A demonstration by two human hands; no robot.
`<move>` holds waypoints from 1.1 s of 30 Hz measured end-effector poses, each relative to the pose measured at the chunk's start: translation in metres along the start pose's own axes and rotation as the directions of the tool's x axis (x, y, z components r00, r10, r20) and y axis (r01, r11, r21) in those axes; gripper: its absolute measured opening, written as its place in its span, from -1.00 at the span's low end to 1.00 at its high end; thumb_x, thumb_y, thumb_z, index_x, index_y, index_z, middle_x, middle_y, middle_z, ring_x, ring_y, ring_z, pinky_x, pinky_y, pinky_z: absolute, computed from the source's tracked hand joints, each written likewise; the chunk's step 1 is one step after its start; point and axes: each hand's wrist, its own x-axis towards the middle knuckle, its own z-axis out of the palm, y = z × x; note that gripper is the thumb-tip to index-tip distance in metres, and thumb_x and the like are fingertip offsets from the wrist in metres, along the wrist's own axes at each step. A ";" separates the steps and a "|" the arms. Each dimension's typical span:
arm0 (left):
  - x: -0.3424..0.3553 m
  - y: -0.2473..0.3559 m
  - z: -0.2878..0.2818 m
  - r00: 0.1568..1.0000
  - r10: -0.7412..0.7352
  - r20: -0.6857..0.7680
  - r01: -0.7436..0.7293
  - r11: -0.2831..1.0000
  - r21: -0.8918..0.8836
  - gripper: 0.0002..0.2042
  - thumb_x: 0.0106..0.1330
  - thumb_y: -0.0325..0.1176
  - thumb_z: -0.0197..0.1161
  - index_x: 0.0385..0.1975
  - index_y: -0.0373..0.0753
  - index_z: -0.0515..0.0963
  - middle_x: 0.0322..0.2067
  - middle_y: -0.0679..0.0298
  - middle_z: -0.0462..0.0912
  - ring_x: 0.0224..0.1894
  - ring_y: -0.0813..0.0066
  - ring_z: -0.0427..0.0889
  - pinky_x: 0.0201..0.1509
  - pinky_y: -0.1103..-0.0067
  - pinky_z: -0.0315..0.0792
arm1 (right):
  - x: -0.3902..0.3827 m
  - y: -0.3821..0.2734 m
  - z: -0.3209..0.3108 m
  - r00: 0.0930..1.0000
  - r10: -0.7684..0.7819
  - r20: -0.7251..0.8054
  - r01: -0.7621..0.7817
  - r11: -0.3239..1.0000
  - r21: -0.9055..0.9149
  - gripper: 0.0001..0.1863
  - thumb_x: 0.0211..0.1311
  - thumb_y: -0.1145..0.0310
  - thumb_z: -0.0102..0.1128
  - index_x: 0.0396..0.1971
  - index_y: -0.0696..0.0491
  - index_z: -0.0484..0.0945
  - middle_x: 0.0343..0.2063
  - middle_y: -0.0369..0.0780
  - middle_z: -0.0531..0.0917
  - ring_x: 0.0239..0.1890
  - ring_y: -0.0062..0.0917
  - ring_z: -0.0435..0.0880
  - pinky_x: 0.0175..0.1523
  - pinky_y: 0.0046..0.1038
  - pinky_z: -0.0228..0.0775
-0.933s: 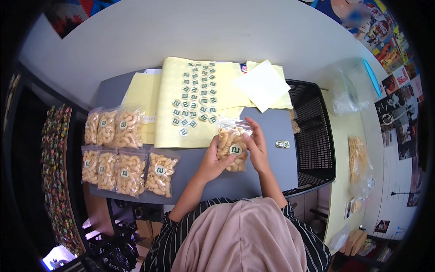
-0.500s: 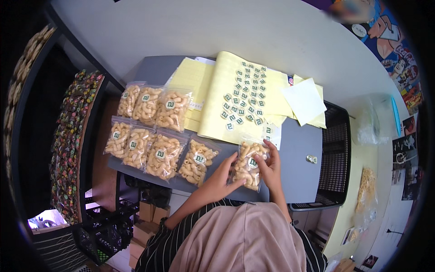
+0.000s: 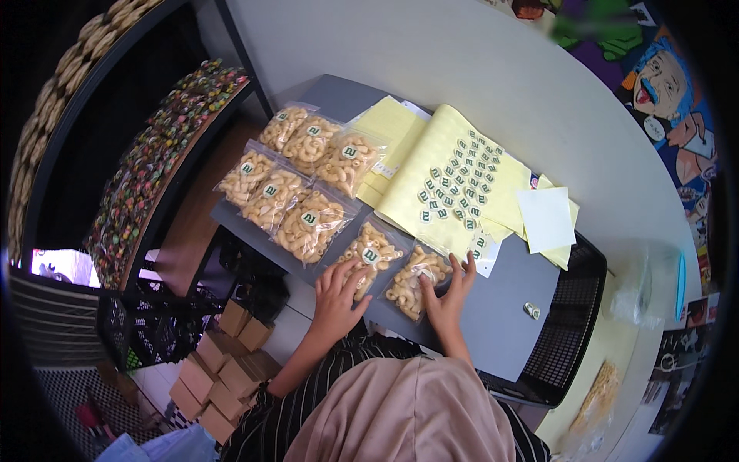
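Observation:
My left hand rests with spread fingers on the near part of a clear bag of curled, macaroni-like snacks bearing a round white sticker. Beside it lies another such bag near the table's front edge. On this one my right hand has its thumb over the sticker area, its other fingers apart past the bag's right side. More filled, stickered bags lie in two rows at the left. Just beyond the hands, a yellow sheet carries several rows of round stickers.
A white square paper lies at the table's right over yellow sheets. Near the right edge of the grey table is a small crumpled piece. A black crate stands beyond that edge. Cardboard boxes are stacked at lower left.
The view has turned, so the table appears tilted. The right-hand bag now lies close beside its neighbour. My left hand has left it and moved left onto the neighbouring bag.

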 end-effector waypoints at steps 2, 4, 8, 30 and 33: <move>-0.001 0.003 0.005 1.000 0.005 0.004 -0.005 1.000 0.004 -0.48 -0.08 -0.32 0.29 -0.02 -0.12 0.36 0.04 0.23 0.26 0.12 0.18 0.15 0.12 0.28 0.04 | -0.005 -0.002 -0.004 0.999 -0.046 -0.019 0.044 0.995 -0.086 -0.41 -0.09 0.30 0.28 0.00 0.11 0.29 0.17 0.04 0.02 0.15 -0.07 0.10 0.19 -0.17 -0.05; -0.005 0.009 0.008 1.000 0.002 -0.026 -0.002 1.000 0.005 -0.46 -0.07 -0.29 0.29 0.01 -0.12 0.34 0.07 0.21 0.22 0.14 0.17 0.13 0.14 0.27 0.02 | -0.010 -0.006 -0.008 0.994 -0.110 -0.026 0.106 0.987 -0.124 -0.46 -0.07 0.32 0.26 -0.03 0.09 0.33 0.16 0.01 0.05 0.14 -0.10 0.13 0.20 -0.20 -0.07; -0.017 0.021 0.005 0.998 -0.020 -0.063 0.019 1.000 -0.015 -0.39 -0.02 -0.22 0.27 0.10 -0.11 0.25 0.16 0.11 0.07 0.18 0.12 0.07 0.18 0.27 -0.03 | -0.013 -0.025 -0.012 0.965 -0.256 0.058 0.262 0.954 -0.147 -0.57 -0.06 0.32 0.23 -0.12 0.07 0.40 0.09 -0.03 0.20 0.12 -0.16 0.17 0.16 -0.25 -0.09; -0.078 -0.110 -0.071 0.976 -0.214 -0.036 0.149 0.779 -0.609 -0.47 0.08 -0.39 0.21 0.06 -0.27 0.18 -0.01 0.15 0.23 -0.13 0.43 0.41 -0.18 0.56 0.32 | 0.017 -0.133 0.132 0.996 -0.048 0.073 0.064 0.968 -0.241 -0.37 0.06 0.02 0.08 0.04 0.15 0.25 -0.13 0.01 0.39 -0.06 -0.17 0.40 0.03 -0.19 0.08; -0.054 -0.120 -0.070 0.986 -0.166 0.022 0.132 0.687 -0.715 -0.49 0.11 -0.40 0.18 0.07 -0.26 0.17 -0.01 0.16 0.23 -0.14 0.44 0.42 -0.19 0.59 0.32 | 0.018 -0.138 0.138 0.980 0.127 0.152 -0.074 0.946 -0.316 -0.32 0.01 -0.03 0.12 0.03 0.15 0.26 -0.21 -0.02 0.46 -0.06 -0.18 0.40 0.07 -0.16 0.00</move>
